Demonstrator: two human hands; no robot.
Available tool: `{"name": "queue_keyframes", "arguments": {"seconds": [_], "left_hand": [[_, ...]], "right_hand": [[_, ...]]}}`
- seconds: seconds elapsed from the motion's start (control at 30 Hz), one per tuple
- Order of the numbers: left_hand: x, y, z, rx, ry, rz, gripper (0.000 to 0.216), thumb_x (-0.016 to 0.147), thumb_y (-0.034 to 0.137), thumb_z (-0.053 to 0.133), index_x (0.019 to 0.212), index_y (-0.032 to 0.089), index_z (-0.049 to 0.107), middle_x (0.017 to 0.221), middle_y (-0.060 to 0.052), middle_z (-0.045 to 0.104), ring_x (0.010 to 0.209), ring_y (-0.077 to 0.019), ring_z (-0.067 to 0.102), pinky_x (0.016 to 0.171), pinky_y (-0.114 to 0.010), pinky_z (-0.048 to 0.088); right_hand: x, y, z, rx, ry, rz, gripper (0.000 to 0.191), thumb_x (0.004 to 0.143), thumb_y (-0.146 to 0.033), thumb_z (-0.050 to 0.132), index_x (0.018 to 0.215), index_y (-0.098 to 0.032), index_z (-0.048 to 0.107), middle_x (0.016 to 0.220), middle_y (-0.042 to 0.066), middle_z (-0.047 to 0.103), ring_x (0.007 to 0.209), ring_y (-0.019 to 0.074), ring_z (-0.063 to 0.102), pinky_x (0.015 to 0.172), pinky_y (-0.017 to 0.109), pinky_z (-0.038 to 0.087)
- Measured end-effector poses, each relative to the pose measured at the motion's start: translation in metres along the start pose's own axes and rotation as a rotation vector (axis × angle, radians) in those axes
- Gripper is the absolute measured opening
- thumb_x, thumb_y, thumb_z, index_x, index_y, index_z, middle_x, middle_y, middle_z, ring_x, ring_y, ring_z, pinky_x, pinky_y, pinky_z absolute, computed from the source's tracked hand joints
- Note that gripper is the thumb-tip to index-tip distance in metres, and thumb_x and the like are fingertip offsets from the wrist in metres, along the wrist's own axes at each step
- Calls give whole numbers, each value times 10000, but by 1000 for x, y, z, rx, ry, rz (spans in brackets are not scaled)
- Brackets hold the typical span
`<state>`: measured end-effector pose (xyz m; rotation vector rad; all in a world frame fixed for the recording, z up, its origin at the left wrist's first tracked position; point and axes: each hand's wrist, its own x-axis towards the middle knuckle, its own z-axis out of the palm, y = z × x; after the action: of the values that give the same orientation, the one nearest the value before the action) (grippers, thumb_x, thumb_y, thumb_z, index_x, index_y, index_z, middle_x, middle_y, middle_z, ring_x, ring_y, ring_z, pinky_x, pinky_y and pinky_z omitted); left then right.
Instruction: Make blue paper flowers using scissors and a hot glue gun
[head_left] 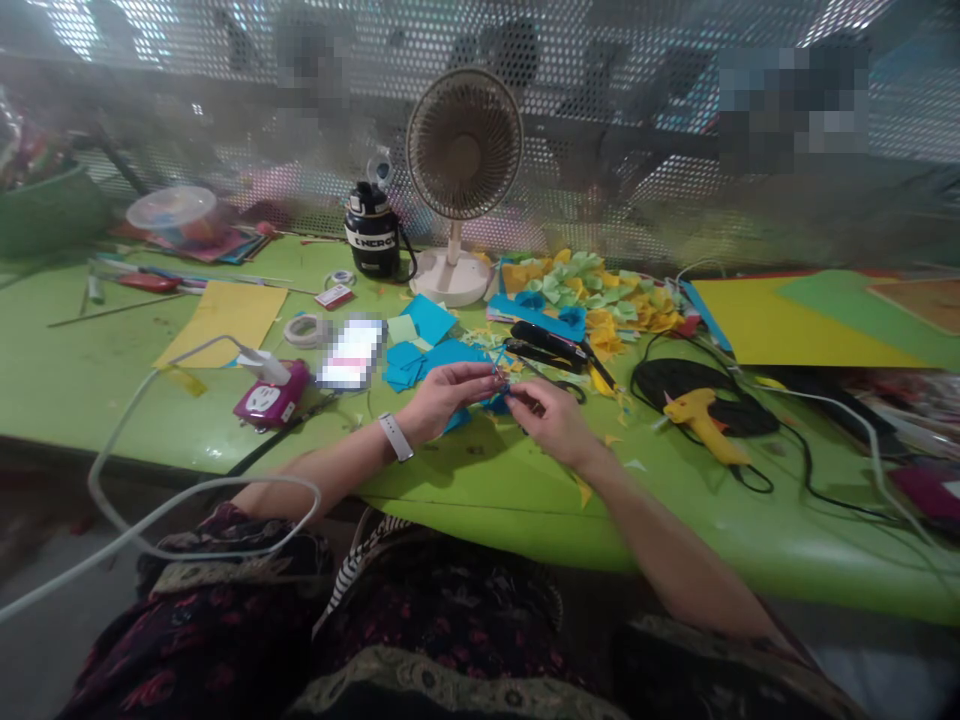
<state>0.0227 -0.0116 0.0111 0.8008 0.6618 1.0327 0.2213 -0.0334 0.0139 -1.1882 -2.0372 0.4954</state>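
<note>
My left hand (450, 392) and my right hand (551, 418) meet over the green table (480, 480), both pinching a small blue paper piece (499, 398) between their fingertips. A white band sits on my left wrist. Just behind the hands lie a stack of blue paper squares (420, 355) and scissors (559, 385). Scraps of yellow and blue paper are scattered around the hands.
A yellow glue gun (705, 420) with black cable lies to the right. A black stapler (544, 345), a desk fan (461, 180), a black bottle (371, 235), a tape roll (304, 328), a pink power plug (270, 398), yellow paper sheets (225, 320), and a pile of folded paper pieces (592, 290) stand further back.
</note>
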Motion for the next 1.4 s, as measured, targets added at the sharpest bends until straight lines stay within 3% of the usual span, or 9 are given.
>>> {"name": "queue_keyframes", "arguments": {"seconds": [0.3, 0.63, 0.93, 1.4], "left_hand": [[1, -3, 1, -5, 30, 32, 280, 634, 223, 891, 875, 132, 780, 921, -84, 783, 874, -168, 727, 990, -382, 497], [0, -2, -1, 75, -62, 62, 299, 649, 235, 888, 917, 142, 795, 1007, -96, 782, 970, -187, 714, 1052, -385, 459], [0, -1, -1, 67, -59, 42, 280, 622, 255, 904, 863, 159, 799, 1002, -91, 785, 975, -201, 715, 1042, -403, 475], [1, -3, 0, 70, -45, 81, 287, 578, 307, 930, 784, 163, 792, 914, -76, 794, 913, -187, 731, 1022, -393, 501]], "right_hand": [[-1, -4, 1, -6, -11, -41, 178, 919, -336, 567, 931, -197, 678, 854, 74, 682, 712, 195, 624, 622, 328, 513], [0, -4, -4, -46, 3, -90, 194, 919, -326, 575, 950, -183, 703, 856, 76, 689, 658, 169, 604, 616, 313, 516], [0, -2, -10, -18, 32, -104, 203, 901, -325, 605, 963, -195, 748, 908, 84, 719, 729, 192, 644, 679, 345, 541], [1, -4, -11, 16, 33, -139, 175, 890, -314, 621, 921, -190, 740, 809, 59, 693, 623, 154, 583, 596, 312, 507]]}}
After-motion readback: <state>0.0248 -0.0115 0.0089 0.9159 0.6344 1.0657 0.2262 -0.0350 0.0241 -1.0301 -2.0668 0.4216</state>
